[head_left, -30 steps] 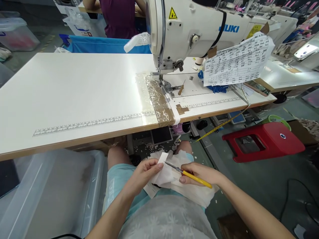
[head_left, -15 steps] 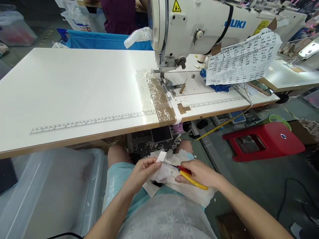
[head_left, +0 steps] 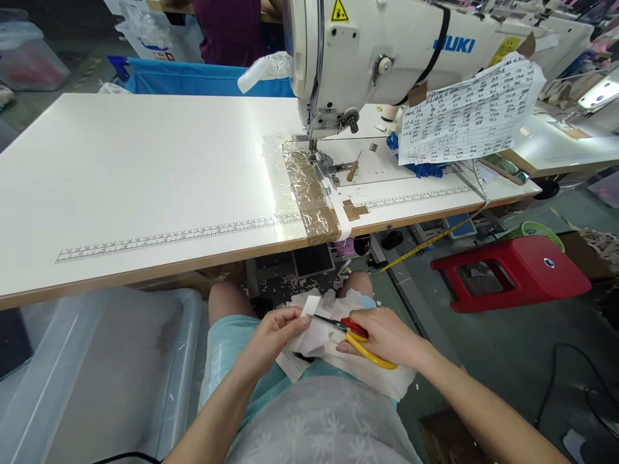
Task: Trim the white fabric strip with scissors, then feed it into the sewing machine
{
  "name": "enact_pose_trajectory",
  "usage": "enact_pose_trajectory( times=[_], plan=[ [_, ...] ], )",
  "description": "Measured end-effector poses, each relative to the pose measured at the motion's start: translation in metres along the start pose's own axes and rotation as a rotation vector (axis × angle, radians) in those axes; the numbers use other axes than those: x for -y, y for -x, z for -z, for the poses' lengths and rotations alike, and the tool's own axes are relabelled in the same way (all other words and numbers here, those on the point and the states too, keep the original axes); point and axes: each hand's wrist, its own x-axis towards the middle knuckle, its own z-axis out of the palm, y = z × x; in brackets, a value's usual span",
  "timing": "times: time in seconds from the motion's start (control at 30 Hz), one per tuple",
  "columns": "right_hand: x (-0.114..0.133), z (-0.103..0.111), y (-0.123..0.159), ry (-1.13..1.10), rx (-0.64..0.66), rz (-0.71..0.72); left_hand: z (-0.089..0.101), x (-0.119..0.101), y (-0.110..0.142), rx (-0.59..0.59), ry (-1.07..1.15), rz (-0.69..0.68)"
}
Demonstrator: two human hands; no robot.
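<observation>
My left hand [head_left: 283, 328] pinches a small white strip [head_left: 311, 305], fabric or paper, above my lap. In my right hand [head_left: 384, 335] is a pair of scissors [head_left: 360, 345] with one red and one yellow handle. Their blades point left and meet the strip close to my left fingertips; whether they have cut into it I cannot tell. Thin white cloth [head_left: 382, 374] lies crumpled over my lap beneath both hands.
Beyond my knees stands a white table [head_left: 159, 167] with a sewing machine [head_left: 372, 58] and a handwritten sheet [head_left: 469, 116]. A clear plastic bin [head_left: 184, 361] is at my left, a red stool [head_left: 517, 274] at my right. Behind the table a person [head_left: 229, 32] is partly visible.
The scissors' handles have drawn closer together and swung slightly left with my right hand. My left hand stays at the white strip.
</observation>
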Motion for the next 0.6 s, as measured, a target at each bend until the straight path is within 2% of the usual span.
enact_pose_trajectory(
  times=[0.2, 0.43, 0.53, 0.6],
  plan=[
    [0.009, 0.003, -0.005, 0.042, 0.0, -0.005, 0.001, 0.001, 0.002, 0.009, -0.029, -0.004],
    [0.005, -0.002, -0.005, -0.04, 0.023, -0.057, 0.0, 0.004, 0.0, -0.008, -0.061, 0.014],
    [-0.002, 0.011, 0.001, -0.116, -0.029, -0.058, 0.004, 0.009, -0.001, -0.028, -0.151, -0.015],
    [-0.008, 0.032, 0.006, -0.129, -0.117, -0.053, 0.009, 0.013, -0.002, -0.058, -0.227, -0.054]
  ],
)
